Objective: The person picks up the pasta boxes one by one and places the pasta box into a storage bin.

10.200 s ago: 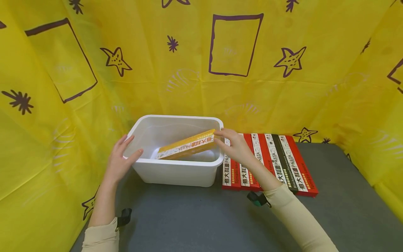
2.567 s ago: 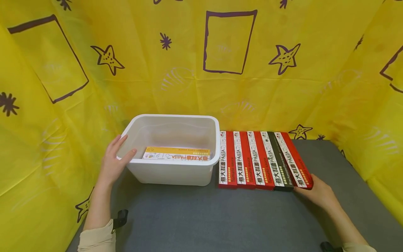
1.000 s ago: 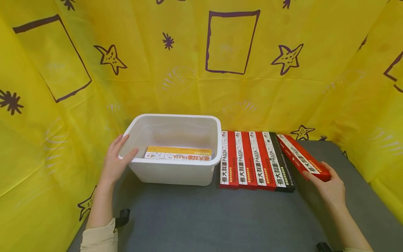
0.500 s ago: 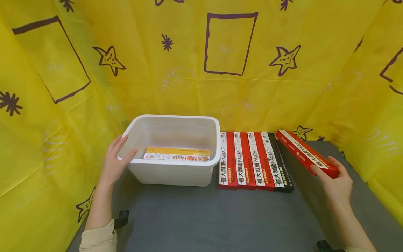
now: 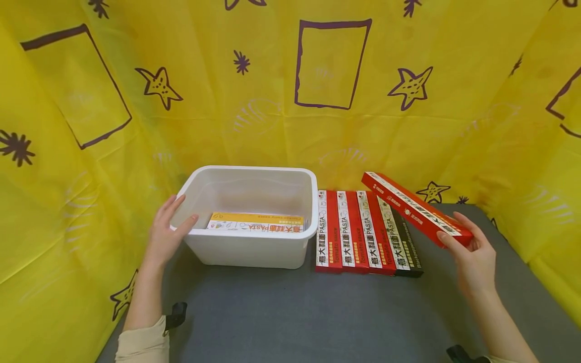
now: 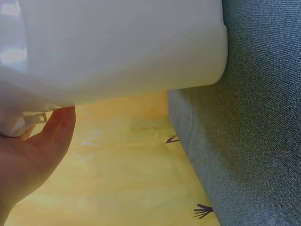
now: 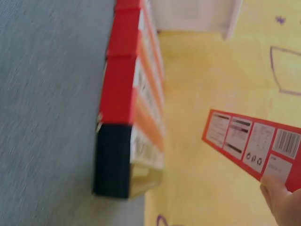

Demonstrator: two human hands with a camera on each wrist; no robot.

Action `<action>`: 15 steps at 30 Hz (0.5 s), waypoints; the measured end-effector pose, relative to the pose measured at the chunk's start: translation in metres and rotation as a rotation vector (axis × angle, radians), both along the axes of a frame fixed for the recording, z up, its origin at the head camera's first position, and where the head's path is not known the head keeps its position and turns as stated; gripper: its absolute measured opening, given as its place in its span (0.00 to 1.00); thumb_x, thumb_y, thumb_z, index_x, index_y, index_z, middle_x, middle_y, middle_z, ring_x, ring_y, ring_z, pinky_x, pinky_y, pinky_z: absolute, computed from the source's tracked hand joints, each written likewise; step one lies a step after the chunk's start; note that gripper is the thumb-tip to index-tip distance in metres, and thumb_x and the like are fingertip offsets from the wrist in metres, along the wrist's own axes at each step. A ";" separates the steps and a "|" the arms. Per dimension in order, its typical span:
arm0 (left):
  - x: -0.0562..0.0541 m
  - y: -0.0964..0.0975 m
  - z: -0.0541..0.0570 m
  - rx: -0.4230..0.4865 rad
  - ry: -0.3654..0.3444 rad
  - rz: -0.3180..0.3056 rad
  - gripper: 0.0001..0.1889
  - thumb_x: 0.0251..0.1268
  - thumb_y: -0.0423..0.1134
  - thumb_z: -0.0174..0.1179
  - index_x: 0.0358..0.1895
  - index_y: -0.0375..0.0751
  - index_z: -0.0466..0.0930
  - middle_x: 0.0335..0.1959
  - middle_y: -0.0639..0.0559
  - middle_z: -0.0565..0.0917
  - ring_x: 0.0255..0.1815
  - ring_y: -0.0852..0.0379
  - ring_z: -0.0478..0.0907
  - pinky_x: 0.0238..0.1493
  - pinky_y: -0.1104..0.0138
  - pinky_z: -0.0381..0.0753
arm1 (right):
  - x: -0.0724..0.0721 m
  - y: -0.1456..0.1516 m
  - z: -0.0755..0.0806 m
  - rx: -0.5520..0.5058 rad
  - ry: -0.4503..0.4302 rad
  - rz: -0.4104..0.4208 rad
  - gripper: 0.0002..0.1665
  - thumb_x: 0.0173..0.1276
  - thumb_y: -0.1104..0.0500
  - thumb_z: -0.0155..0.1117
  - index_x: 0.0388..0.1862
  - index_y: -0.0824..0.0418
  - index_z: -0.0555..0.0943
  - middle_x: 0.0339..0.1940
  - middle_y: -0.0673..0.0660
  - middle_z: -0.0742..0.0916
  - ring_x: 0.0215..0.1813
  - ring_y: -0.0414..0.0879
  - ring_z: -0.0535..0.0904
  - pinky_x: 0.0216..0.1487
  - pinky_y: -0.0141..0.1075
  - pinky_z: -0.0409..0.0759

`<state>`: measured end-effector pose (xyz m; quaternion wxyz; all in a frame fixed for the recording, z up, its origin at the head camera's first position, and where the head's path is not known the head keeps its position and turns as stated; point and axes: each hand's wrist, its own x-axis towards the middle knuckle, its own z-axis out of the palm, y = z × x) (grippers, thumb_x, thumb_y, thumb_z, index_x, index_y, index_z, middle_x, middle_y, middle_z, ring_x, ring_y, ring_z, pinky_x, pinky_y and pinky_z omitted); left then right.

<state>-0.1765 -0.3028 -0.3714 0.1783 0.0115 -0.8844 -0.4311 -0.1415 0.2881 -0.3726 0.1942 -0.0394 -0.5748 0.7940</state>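
Right of the open white plastic bin, a person's right hand grips the near end of a long red-and-white cardboard carton, tilted above and partly hiding four flat red or black cartons. The left hand clasps the bin's left rim, fingertips partly concealed. Inside, the front wall cuts off a yellow-and-white carton. Grey cloth lies beneath; yellow star-printed fabric hangs behind.

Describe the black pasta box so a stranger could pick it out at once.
Find the white bin on the grey table. To its right lies a row of four pasta boxes; the black box is the last, farthest from the bin. Only it is black; the row's other three are red.
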 end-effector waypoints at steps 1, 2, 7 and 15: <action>0.000 0.000 0.000 -0.002 0.001 0.001 0.35 0.66 0.50 0.59 0.75 0.46 0.61 0.78 0.44 0.53 0.75 0.34 0.47 0.64 0.29 0.46 | 0.001 -0.004 0.002 -0.008 0.022 0.030 0.30 0.66 0.73 0.60 0.67 0.59 0.74 0.60 0.52 0.72 0.56 0.45 0.69 0.45 0.26 0.80; 0.000 0.000 0.000 -0.005 0.001 0.003 0.35 0.66 0.50 0.59 0.75 0.46 0.61 0.77 0.44 0.54 0.75 0.34 0.48 0.64 0.29 0.46 | 0.001 -0.007 0.003 -0.016 0.043 0.057 0.30 0.66 0.73 0.60 0.67 0.60 0.73 0.61 0.53 0.72 0.57 0.45 0.69 0.46 0.27 0.80; 0.000 0.001 0.000 -0.006 0.005 0.005 0.35 0.66 0.50 0.59 0.75 0.46 0.62 0.77 0.44 0.54 0.75 0.34 0.48 0.64 0.29 0.46 | 0.003 -0.024 0.012 -0.041 0.116 0.163 0.31 0.67 0.75 0.56 0.69 0.64 0.70 0.62 0.57 0.73 0.59 0.48 0.69 0.50 0.29 0.79; 0.000 0.000 -0.001 0.009 0.014 0.001 0.35 0.66 0.50 0.60 0.74 0.46 0.62 0.77 0.44 0.54 0.75 0.34 0.48 0.64 0.29 0.46 | 0.004 -0.048 0.024 -0.028 0.144 0.240 0.30 0.69 0.73 0.53 0.70 0.65 0.67 0.68 0.61 0.71 0.62 0.50 0.68 0.52 0.32 0.79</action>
